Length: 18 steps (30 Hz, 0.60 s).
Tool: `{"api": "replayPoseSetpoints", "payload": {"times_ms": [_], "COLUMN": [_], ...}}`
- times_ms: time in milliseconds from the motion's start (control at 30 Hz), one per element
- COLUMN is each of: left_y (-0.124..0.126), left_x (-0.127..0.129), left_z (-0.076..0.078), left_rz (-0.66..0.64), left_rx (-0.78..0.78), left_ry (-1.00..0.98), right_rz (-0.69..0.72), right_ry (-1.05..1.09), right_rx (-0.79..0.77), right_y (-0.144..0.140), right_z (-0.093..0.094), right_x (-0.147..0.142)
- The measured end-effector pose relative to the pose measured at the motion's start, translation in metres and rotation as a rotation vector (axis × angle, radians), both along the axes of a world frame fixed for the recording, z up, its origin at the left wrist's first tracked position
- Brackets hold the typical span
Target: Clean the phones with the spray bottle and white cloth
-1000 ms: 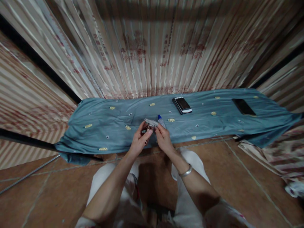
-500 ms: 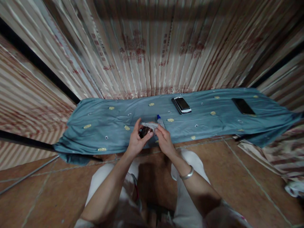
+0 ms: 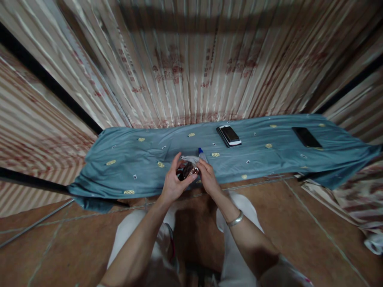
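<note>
My left hand is curled around a dark, glossy pair of sunglasses, thumb at the near side and fingers at the far side. Parts of the frame are hidden by the fingers. In my right hand a thin light-grey cloth is pinched, lying against the upper edge of the sunglasses. Just beyond the right fingertips is a small clear bottle with a blue cap, its lower part covered by the hand. Both hands are over the near edge of the cloth-covered bench.
A white-and-black phone lies on a dark flat item right of centre. Farther right is a black phone. Pleated curtains hang behind the bench, dark poles stand at its sides, and tiled floor lies below.
The sunglasses have turned in my left hand, so more of their shiny dark surface shows. My right hand stays on the cloth. The whole view has shifted slightly downward.
</note>
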<state>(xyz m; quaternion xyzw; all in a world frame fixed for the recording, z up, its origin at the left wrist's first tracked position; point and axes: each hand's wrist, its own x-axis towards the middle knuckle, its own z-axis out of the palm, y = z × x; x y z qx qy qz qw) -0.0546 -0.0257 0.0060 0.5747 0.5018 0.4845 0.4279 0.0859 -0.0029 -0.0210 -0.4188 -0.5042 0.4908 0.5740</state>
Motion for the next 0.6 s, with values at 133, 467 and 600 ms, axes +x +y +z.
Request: {"api": "replayPoseSetpoints", "payload": {"times_ms": [133, 467, 600], "left_y": [0.001, 0.005, 0.007], "left_x": [0.002, 0.002, 0.001], "left_z": [0.000, -0.003, -0.002], "left_rz": [-0.005, 0.000, 0.028], "left_rx": [0.037, 0.079, 0.094], "left_ry": [0.011, 0.040, 0.063], "right_rz": [0.004, 0.074, 0.085], "right_ry": [0.101, 0.061, 0.045], "right_rx": [-0.060, -0.005, 0.017], "right_y": [0.001, -0.010, -0.014], "right_z": [-0.002, 0.010, 0.012], "right_x": [-0.001, 0.007, 0.010]}}
